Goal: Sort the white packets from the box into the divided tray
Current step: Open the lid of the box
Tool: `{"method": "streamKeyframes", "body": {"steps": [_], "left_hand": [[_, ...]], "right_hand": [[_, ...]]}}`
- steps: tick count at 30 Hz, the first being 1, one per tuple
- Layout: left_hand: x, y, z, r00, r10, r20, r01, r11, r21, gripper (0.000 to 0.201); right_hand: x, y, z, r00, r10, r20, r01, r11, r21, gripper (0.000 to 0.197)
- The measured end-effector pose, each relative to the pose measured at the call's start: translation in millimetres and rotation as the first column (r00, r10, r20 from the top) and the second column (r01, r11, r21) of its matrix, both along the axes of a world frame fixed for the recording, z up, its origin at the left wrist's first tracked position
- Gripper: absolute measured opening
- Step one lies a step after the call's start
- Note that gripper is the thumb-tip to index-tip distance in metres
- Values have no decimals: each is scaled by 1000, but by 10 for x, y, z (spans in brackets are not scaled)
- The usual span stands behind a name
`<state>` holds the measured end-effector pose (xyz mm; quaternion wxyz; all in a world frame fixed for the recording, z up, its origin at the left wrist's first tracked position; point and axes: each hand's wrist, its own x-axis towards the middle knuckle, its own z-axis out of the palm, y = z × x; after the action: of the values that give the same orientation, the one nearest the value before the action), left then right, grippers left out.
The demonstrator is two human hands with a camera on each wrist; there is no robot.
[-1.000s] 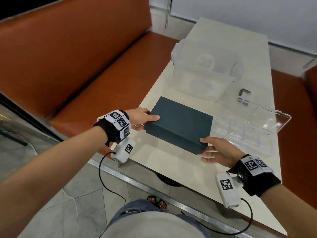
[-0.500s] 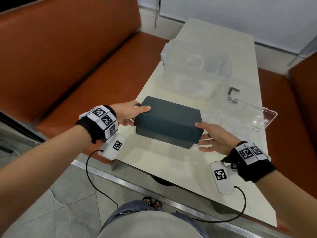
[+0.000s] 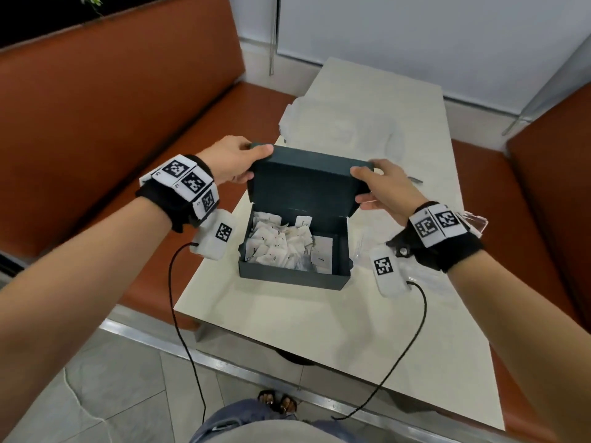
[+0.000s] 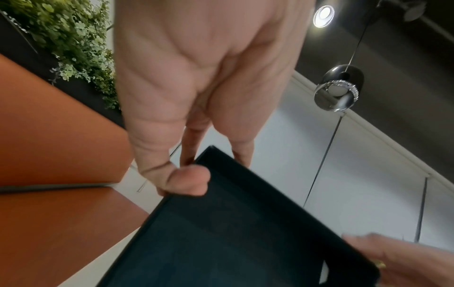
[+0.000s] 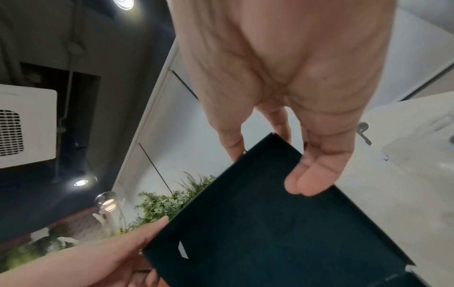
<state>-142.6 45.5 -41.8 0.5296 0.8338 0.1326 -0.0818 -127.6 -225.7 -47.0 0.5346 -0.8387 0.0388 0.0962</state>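
Observation:
A dark teal box (image 3: pixel 289 276) stands open on the white table (image 3: pixel 319 321), holding several white packets (image 3: pixel 281 244). Its lid (image 3: pixel 307 183) is lifted off and tilted above it. My left hand (image 3: pixel 256 164) pinches the lid's left end, thumb on top. My right hand (image 3: pixel 363 187) pinches the right end the same way. The wrist views show the lid's dark inside (image 4: pixel 233 233) (image 5: pixel 282 233) with a thumb pressed on each edge. Only a clear corner of the divided tray (image 3: pixel 476 220) shows past my right wrist.
A clear plastic tub (image 3: pixel 335 126) sits behind the lid on the far part of the table. A small dark L-shaped tool (image 5: pixel 363 132) lies right of the box. Orange bench seats (image 3: pixel 179 148) flank the table on both sides.
The box was closed on the table with both hands at its ends. Both hands have since raised the lid and tipped it back, exposing the packets inside.

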Motion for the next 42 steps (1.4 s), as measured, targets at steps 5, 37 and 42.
{"method": "streamKeyframes", "body": {"steps": [5,37,42], "left_hand": [[221,-93,-52,997,11,75,-31,964,264,73],[232,10,-937,984,-104,-145,149,928,342,41],[226,29,-840,980,-106,-167,147,955,257,44]], "right_hand": [[294,106,-21,991,-33,131,57,982,-179,63],[167,310,-555,977,117,-177,-210,652,-729,26],[171,293,-429,968,160,-192,-249,632,-734,12]]}}
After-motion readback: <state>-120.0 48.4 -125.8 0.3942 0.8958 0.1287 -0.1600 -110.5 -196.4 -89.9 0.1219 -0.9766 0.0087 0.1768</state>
